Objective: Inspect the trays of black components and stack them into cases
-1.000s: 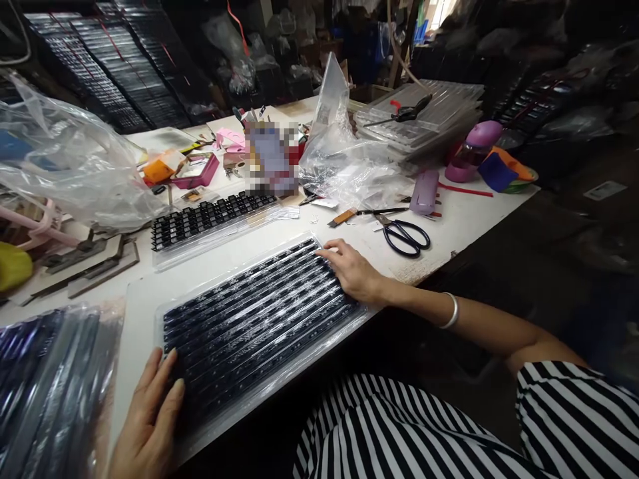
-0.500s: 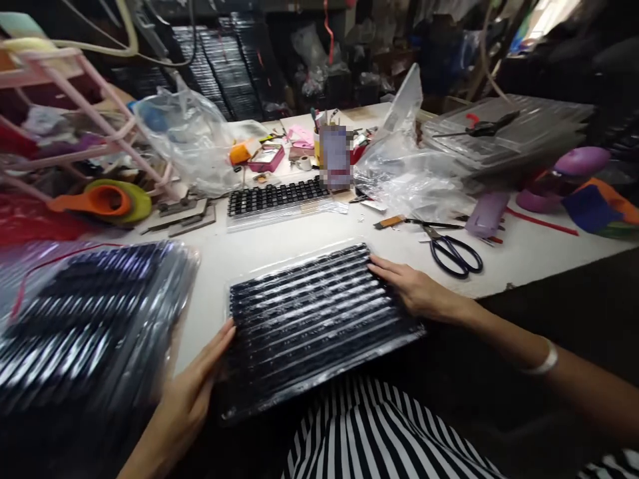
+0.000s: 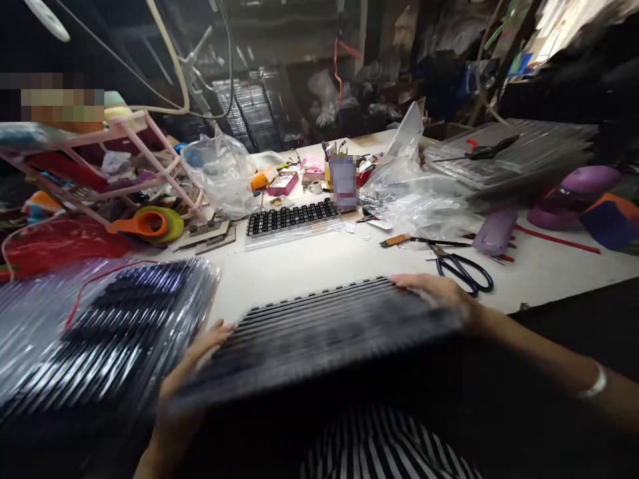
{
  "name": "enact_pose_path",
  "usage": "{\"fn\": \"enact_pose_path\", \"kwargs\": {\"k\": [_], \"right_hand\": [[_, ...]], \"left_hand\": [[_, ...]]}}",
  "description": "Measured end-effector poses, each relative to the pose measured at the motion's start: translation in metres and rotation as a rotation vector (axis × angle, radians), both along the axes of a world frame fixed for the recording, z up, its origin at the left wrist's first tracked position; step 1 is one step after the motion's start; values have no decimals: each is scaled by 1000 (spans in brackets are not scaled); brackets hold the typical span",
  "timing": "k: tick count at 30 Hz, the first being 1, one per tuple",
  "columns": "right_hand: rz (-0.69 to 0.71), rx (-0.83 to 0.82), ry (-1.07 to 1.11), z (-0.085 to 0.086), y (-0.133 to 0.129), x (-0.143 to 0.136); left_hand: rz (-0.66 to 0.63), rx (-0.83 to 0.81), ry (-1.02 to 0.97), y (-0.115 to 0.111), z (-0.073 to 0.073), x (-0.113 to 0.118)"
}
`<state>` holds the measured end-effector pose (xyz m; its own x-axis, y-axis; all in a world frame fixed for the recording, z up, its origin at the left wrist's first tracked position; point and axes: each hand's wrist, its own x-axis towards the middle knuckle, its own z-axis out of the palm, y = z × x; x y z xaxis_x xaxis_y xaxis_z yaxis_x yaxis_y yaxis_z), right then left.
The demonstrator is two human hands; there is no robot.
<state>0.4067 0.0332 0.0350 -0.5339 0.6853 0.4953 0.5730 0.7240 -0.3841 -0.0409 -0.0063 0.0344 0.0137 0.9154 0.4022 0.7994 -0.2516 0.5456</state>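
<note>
Between my two hands is a black ridged plastic tray (image 3: 319, 332), blurred by motion and tilted, its near edge over my lap. My left hand (image 3: 192, 362) grips its left side, with fingertips showing along the edge. At the right side my right hand (image 3: 439, 293) is closed on the tray's far right corner, its fingers partly blurred. To the left lies a stack of similar black ridged trays in clear plastic (image 3: 124, 332). A black grid-like piece (image 3: 292, 218) in clear plastic lies on the white table (image 3: 279, 266) beyond the held tray.
Scissors (image 3: 464, 269), an orange-handled cutter (image 3: 397, 241) and a purple case (image 3: 495, 231) lie at the right. Crumpled clear plastic (image 3: 414, 199) and stacked clear sheets (image 3: 514, 153) are behind them. A pink rack (image 3: 150, 153) with an orange scoop (image 3: 144, 225) stands at the left.
The tray has tipped to a flatter viewing angle and looks wider, with both hands still on its sides. My right hand has shifted a little right. The camera view has moved slightly.
</note>
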Motion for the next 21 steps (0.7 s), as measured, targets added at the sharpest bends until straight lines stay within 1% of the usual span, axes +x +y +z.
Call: {"fn": "enact_pose_path", "kwargs": {"k": [1,2,4,6,8,10,12,14,17,18,19,21], "right_hand": [[-88,-37,66,11,11,-4],[-214,-72,112,23,21,-10],[-394,-196,150,39,37,-25],[-456,-357,107,44,46,-38],[-475,-476,41,36,53,-46],[-485,-555,-33,22,58,-47],[-475,-626,-125,11,63,-46],[-469,-655,-220,5,68,-45],[-505,-625,-315,5,66,-47],[-522,-606,-327,6,61,-48],[-534,-583,-327,5,54,-48],[-538,-533,-309,0,34,-47]], "left_hand": [[66,14,-29,14,11,3],[163,22,-52,28,21,6],[251,4,-63,54,35,11],[220,-63,-29,72,38,14],[195,-209,74,82,31,14],[192,-364,216,88,19,14],[210,-477,344,91,9,15],[223,-533,421,95,5,17],[237,-611,519,96,4,20],[240,-604,537,93,3,19],[233,-563,543,88,0,17],[174,-371,503,70,-12,10]]}}
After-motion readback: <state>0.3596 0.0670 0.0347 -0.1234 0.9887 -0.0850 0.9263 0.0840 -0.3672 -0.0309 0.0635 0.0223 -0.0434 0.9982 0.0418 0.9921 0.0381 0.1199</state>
